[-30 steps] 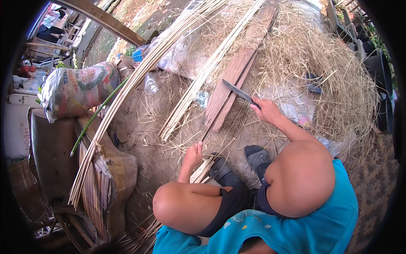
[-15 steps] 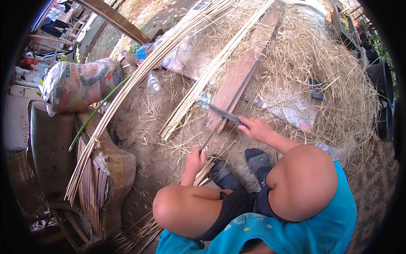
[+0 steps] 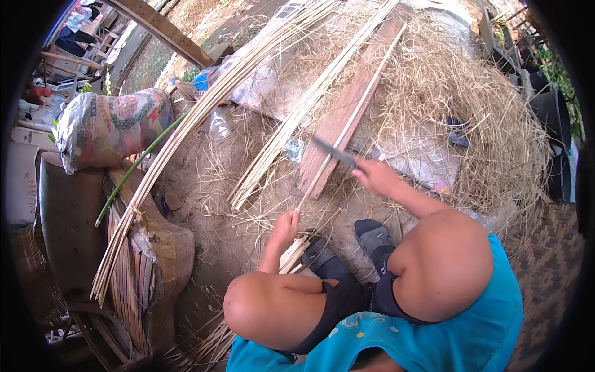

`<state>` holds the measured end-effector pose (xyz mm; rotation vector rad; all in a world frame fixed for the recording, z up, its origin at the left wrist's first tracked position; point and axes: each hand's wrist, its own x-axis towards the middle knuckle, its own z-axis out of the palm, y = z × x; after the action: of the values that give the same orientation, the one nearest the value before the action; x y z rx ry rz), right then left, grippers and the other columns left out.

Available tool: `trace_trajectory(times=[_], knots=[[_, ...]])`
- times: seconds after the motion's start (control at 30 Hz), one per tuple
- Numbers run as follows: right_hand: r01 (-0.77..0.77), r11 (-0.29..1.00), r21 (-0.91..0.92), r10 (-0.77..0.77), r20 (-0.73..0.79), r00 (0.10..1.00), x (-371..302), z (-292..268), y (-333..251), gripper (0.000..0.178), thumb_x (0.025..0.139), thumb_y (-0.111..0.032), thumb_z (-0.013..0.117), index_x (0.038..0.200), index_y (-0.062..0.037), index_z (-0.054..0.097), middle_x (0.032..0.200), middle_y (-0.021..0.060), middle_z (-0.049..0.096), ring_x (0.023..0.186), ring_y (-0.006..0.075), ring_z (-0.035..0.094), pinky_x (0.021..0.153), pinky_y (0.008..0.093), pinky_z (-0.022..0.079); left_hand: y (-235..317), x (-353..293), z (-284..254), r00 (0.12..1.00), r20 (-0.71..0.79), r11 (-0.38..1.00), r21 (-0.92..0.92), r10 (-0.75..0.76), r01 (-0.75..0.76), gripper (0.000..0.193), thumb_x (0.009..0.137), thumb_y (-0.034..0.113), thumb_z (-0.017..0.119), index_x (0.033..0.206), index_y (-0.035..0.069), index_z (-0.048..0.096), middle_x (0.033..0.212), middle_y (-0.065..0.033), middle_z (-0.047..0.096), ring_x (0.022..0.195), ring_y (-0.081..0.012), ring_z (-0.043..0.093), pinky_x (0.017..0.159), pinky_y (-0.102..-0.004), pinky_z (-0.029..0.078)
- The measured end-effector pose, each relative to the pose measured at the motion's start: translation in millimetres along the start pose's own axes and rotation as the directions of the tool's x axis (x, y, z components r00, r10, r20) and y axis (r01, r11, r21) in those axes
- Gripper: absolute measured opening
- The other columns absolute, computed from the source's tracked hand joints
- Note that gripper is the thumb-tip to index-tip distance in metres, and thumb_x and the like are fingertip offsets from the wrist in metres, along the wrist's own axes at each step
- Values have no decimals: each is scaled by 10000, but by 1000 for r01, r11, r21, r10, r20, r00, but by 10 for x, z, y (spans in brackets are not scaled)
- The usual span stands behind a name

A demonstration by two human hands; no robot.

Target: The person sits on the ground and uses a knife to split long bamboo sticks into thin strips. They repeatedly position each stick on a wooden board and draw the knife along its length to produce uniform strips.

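Observation:
My left hand (image 3: pixel 286 227) is closed around the near end of a long, thin bamboo strip (image 3: pixel 372 84), its pale face showing. The strip runs away from me along a brown wooden plank (image 3: pixel 354 93) on the ground. In my right hand (image 3: pixel 375 178) is a knife (image 3: pixel 333 152), gripped by its handle, with the dark blade pointing left and crossing over the strip. Whether the blade touches the strip, I cannot tell. Left of the plank lies a bundle of pale strips (image 3: pixel 282 139).
Tangled shavings (image 3: pixel 489 118) heap up at the right. A longer strip bundle (image 3: pixel 186 124) and a green stalk (image 3: pixel 139 167) lean over a worn wooden piece (image 3: pixel 176 248) at the left, near a stuffed sack (image 3: pixel 114 127). More strips (image 3: pixel 291 255) lie beside my left foot.
The strip on the plank showed a dark face and now shows a pale one. My left hand has shifted slightly up, and the knife a little to the right.

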<state>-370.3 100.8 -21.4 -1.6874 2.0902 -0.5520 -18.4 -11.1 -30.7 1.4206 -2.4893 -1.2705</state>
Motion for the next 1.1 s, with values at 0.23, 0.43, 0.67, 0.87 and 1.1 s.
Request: trace_trajectory(times=[0.23, 0.43, 0.67, 0.87, 1.1], knots=[[5, 996, -86, -22, -200, 979, 232, -401, 745, 406, 1006, -403, 581, 1309, -132, 586, 800, 239, 692, 775, 456, 690, 695, 547, 559, -865, -766, -237, 974, 103, 974, -83, -201, 210, 596, 1075, 445, 442, 779, -28, 649, 650, -155, 609, 613, -246, 623, 611, -446, 470], [-197, 977, 85, 210, -192, 959, 202, -208, 334, 393, 1011, -365, 579, 1276, -75, 600, 751, 256, 674, 760, 474, 681, 713, 566, 536, 23, 92, -72, 979, 132, 901, -386, -158, 197, 513, 1053, 422, 524, 825, -12, 675, 654, -119, 638, 604, -226, 601, 617, -401, 481], [-158, 985, -75, 152, -73, 986, 97, -476, 678, 451, 1006, -460, 567, 1363, -185, 594, 891, 231, 704, 821, 423, 703, 738, 519, 565, -214, -148, 29, 1000, -6, 993, -119, 20, -21, 476, 1057, 398, 520, 897, -11, 703, 696, -142, 668, 643, -228, 620, 646, -391, 494], [-49, 998, 26, 47, 74, 996, 109, 9, 25, 433, 1021, -489, 517, 1328, -191, 583, 981, 231, 695, 867, 412, 704, 725, 521, 570, -288, -196, -26, 999, -24, 982, -187, -31, 26, 444, 1054, 377, 532, 937, -17, 702, 658, -139, 633, 616, -220, 589, 621, -382, 473], [-222, 975, -14, 222, -28, 975, 257, -487, 553, 431, 1037, -471, 491, 1332, -174, 593, 847, 219, 685, 821, 401, 704, 724, 513, 571, -289, -380, -211, 998, 2, 996, -54, -69, 69, 439, 1051, 373, 532, 889, -6, 684, 678, -171, 638, 612, -280, 586, 636, -412, 477]])
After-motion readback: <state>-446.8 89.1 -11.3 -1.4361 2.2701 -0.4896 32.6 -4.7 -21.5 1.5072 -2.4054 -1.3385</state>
